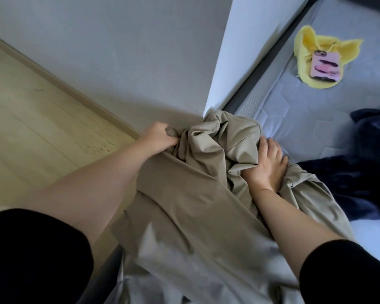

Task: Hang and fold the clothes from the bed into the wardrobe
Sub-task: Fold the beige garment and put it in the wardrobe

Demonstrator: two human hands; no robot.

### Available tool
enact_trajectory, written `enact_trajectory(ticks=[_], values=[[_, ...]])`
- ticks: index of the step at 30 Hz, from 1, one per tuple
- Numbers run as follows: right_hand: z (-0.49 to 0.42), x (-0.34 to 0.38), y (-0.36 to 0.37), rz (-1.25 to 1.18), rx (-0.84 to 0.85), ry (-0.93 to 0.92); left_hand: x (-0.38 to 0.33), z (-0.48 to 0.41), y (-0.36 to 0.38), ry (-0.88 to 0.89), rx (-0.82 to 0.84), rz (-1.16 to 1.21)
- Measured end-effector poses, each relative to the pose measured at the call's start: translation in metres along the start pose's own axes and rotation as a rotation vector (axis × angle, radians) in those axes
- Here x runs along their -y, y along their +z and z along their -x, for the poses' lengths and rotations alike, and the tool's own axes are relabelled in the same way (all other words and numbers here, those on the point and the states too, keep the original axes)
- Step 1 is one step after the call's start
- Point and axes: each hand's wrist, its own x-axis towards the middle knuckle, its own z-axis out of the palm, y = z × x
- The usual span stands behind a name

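Note:
A beige garment (191, 207) lies crumpled across the near edge of the bed (298, 119), its upper part bunched against the wall corner. My left hand (160, 138) grips a fold at the garment's left edge, fingers curled round the cloth. My right hand (269, 165) rests flat on the bunched fabric, fingers spread and straight, pressing it down on the mattress. A dark navy garment (360, 170) lies on the bed to the right, touching the beige one. The wardrobe is out of view.
A yellow plush item (316, 53) with a pink tag lies farther up the mattress. A white wall edge (228, 58) meets the bed's dark frame. Light wooden floor (31, 119) lies to the left below a baseboard.

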Motion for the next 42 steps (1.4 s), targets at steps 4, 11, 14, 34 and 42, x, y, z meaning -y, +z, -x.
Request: enact_trajectory(ticks=[4,11,14,34,42], values=[[-0.002,0.001,-0.013,-0.023,0.122,0.017,-0.027,0.045,-0.014,0.186,-0.248,-0.236],[-0.036,0.018,-0.114,-0.161,0.442,-0.073,-0.057,0.115,-0.054,0.588,-0.069,-0.509],[-0.02,0.047,-0.15,0.053,0.246,-0.559,-0.071,0.136,-0.068,0.662,-0.028,-0.6],[0.106,-0.033,-0.232,0.051,-0.242,-0.801,-0.116,0.293,-0.036,0.564,0.0,-0.355],[0.187,-0.114,-0.188,0.512,0.369,-0.749,-0.106,0.351,0.011,0.447,0.709,-0.381]])
